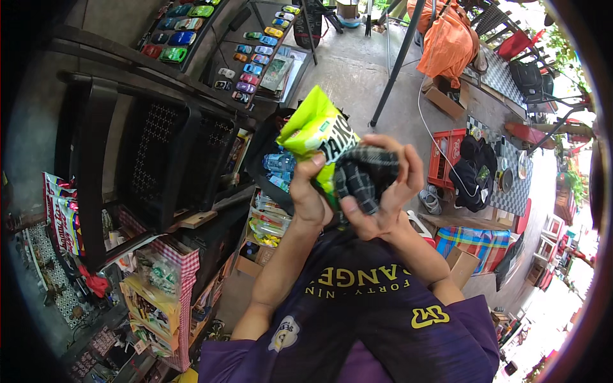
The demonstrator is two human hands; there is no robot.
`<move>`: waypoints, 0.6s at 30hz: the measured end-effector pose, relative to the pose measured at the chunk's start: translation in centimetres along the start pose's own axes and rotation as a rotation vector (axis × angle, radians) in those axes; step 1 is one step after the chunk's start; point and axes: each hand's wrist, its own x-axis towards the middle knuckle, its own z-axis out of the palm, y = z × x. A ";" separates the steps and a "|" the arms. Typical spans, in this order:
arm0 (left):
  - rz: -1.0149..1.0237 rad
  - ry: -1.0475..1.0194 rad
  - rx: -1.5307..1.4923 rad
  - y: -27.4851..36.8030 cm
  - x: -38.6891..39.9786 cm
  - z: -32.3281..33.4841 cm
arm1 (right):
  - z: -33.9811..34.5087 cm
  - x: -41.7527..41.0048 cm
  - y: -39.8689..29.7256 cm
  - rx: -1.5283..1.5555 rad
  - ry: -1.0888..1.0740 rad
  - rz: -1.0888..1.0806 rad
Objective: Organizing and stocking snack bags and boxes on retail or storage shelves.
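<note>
Right before my chest, my left hand (309, 191) grips a bright green snack packet (313, 129), its thumb pressed on the packet's face. Bunched black plaid cloth (366, 174) touches the packet's right side, and my right hand (392, 191) is curled round it. The packet's lower part is hidden behind the cloth and my fingers. Past the packet, at its left, lies a dark open bag (258, 158) with a clear plastic bottle (279, 163) in it.
Black plastic chairs (167, 158) stand at the left, near shelves draped in checked cloth (189, 268). Toy cars (249, 79) line a rack at the top. A red crate (445, 155), grey shoes (429, 201) and a cardboard box (462, 265) are at the right. A dark metal pole (397, 62) slants beyond my hands.
</note>
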 end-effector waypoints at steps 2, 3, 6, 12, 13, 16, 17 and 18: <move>0.003 -0.097 -0.135 0.5 0.2 0.0 | 0.3 0.0 0.1 -0.097 -0.097 -0.042; -0.066 -0.114 -0.199 0.7 0.4 0.0 | 0.3 0.0 -0.3 -0.220 -0.184 -0.078; -0.158 -0.100 -0.193 0.3 0.0 0.1 | -0.4 0.6 -0.7 -0.412 -0.227 -0.134; -0.048 -0.063 -0.276 -0.5 -0.2 -0.2 | -0.7 0.4 0.4 -0.305 -0.034 0.163; -0.012 -0.142 -0.334 -0.4 -0.1 -0.2 | -0.3 0.1 0.7 -0.231 0.003 0.147; -0.019 -0.248 -0.317 -0.1 0.0 0.3 | 0.0 -0.5 1.0 -0.358 -0.054 -0.220; -0.041 -0.252 -0.361 0.0 -0.1 0.6 | -0.1 -0.5 1.0 -0.345 -0.033 -0.126; -0.020 -0.226 -0.367 -0.3 -0.4 1.0 | -0.2 -0.4 1.0 -0.338 -0.029 -0.100</move>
